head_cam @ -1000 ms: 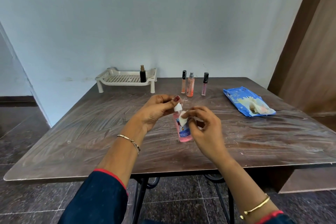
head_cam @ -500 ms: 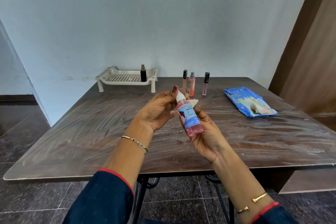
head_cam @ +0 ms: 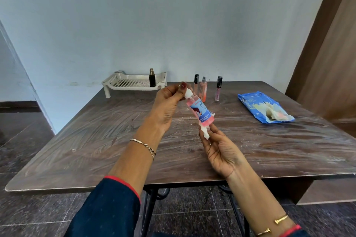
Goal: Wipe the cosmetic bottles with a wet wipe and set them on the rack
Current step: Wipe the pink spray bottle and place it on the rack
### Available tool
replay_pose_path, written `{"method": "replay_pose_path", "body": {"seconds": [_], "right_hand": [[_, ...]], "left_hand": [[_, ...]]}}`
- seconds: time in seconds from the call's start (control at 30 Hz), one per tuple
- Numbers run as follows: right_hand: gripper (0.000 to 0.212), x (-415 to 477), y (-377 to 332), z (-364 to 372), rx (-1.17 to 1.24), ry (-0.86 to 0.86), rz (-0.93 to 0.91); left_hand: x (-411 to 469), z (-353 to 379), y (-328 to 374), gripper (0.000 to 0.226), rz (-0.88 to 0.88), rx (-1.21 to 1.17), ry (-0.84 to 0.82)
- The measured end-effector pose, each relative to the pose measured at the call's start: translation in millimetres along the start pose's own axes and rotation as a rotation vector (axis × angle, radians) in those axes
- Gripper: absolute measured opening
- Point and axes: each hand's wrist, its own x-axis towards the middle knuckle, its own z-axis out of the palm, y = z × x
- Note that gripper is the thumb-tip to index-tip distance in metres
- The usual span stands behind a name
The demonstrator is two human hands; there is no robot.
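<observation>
A pink bottle (head_cam: 200, 112) with a blue label and a white cap hangs tilted above the table, cap up and to the left. My left hand (head_cam: 167, 106) pinches the cap. My right hand (head_cam: 221, 150) presses a crumpled white wet wipe (head_cam: 205, 132) against the bottle's base. The white slotted rack (head_cam: 133, 82) stands at the back left of the table with a black bottle (head_cam: 152, 78) on it. Three more stand in a row near the back edge: a slim black-capped tube (head_cam: 196, 83), a peach spray bottle (head_cam: 203, 88) and a pink gloss tube (head_cam: 218, 88).
An open blue wet-wipe pack (head_cam: 264, 108) lies at the right of the brown table (head_cam: 96, 140), with wipes sticking out. White crumbs dot the tabletop. A wall runs behind the table and a wooden door stands at the right.
The bottle went from upright near the table to raised and tilted. The wipe in my right hand slid from the label down to the bottle's base.
</observation>
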Motion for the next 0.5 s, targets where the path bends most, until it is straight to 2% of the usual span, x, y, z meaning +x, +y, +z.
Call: {"method": "replay_pose_path", "body": {"seconds": [0.1,0.2,0.37,0.5], "right_hand": [[0.019,3,0,1,-0.038,0.073,-0.038],[0.013,2,-3,2,-0.043,0.09,-0.071],[0.017,4,2,2,-0.147,0.078,-0.045],[0.013,6,6,1,-0.172,0.134,-0.052]], "left_hand": [[-1,5,1,0.012,0.069,0.148,0.023],[-1,7,3,0.018,0.083,0.259,0.015],[-1,14,4,0.01,0.089,0.32,-0.024],[-3,19,4,0.004,0.119,0.329,-0.026]]}}
